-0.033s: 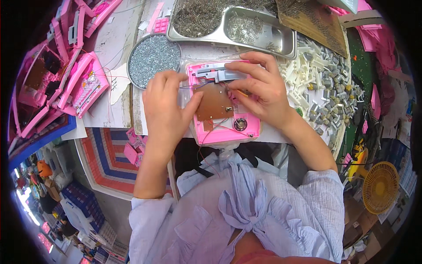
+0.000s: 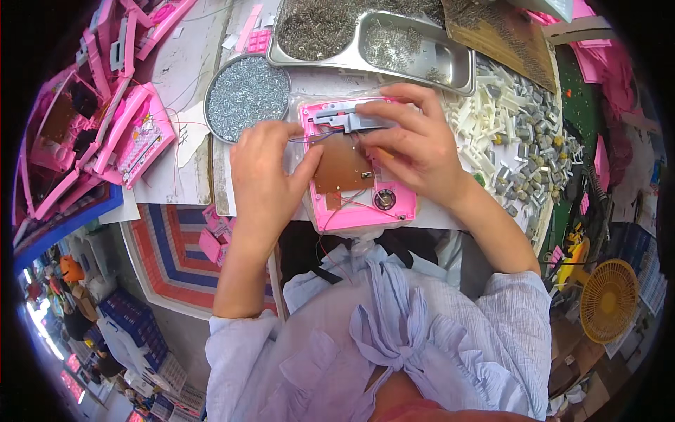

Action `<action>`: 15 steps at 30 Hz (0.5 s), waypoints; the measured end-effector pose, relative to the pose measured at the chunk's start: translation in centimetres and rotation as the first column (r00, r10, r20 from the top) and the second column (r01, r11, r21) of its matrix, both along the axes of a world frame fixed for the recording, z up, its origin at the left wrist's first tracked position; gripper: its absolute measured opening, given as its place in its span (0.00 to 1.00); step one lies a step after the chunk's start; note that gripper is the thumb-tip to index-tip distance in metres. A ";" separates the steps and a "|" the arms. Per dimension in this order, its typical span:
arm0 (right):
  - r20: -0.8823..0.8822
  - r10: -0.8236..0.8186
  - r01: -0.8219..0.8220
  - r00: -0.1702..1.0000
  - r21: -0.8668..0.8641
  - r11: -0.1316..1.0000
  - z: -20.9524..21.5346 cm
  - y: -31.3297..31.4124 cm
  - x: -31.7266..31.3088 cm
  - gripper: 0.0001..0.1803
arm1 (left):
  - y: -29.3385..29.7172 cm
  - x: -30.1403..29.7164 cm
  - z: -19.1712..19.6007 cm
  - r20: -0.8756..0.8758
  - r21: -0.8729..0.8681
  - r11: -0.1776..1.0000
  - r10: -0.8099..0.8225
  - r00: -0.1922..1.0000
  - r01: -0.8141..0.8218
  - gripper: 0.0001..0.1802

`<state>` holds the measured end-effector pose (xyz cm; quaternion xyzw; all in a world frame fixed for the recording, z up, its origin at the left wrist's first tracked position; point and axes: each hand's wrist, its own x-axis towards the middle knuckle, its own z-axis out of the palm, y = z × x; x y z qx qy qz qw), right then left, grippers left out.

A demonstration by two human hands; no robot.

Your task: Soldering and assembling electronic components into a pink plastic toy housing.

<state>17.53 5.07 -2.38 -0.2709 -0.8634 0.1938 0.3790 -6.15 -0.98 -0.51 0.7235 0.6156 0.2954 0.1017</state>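
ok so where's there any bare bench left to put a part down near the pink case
Only a pale strip of bench between the round dish of screws and the stacked pink housings. The right side is crowded with white parts and small motors; the steel tray blocks the back.

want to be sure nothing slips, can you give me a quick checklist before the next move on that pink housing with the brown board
1. Left hand steadying the pink housing: ok, fingers rest on its left edge.
2. Right hand on the grey part: ok, fingers cover its right end.
3. Brown board seated inside the housing: ok, lies flat.
4. Wires clear of pinch points: cannot tell, too fine.
5. Round speaker in its corner: ok.
6. Screw dish close by: ok, just left of the housing.
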 end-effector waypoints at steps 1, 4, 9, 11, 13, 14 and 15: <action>0.009 0.036 -0.036 0.999 -0.001 0.999 0.2 0.0 -0.2 0.13 | -0.4 -0.3 -0.5 0.032 -0.040 0.999 -0.025 0.999 0.027 0.10; 0.128 0.192 -0.184 0.973 -0.068 0.981 1.2 0.2 -1.0 0.15 | -0.6 -0.2 -0.8 0.075 -0.078 0.997 -0.020 0.997 0.026 0.08; 0.062 0.094 -0.095 0.994 0.012 0.995 1.7 1.1 -2.2 0.13 | -0.4 0.5 -0.8 0.103 0.055 0.997 -0.067 0.992 0.062 0.06; 0.086 0.082 -0.086 0.993 0.050 0.995 1.8 1.2 -2.8 0.13 | -0.2 1.0 -0.7 0.152 0.109 0.991 -0.092 0.984 0.076 0.05; 0.101 0.102 -0.107 0.990 0.047 0.993 1.8 1.1 -3.2 0.12 | 0.0 0.9 -1.1 0.240 0.086 0.993 -0.102 0.965 0.084 0.04; 0.113 0.117 -0.123 0.987 0.052 0.991 1.8 1.1 -3.2 0.10 | 0.0 0.8 -1.2 0.284 0.075 0.993 -0.104 0.953 0.086 0.04; 0.126 0.131 -0.139 0.983 0.058 0.989 1.6 1.0 -3.2 0.08 | 0.0 0.8 -0.9 0.342 -0.002 0.997 -0.067 0.937 0.072 0.04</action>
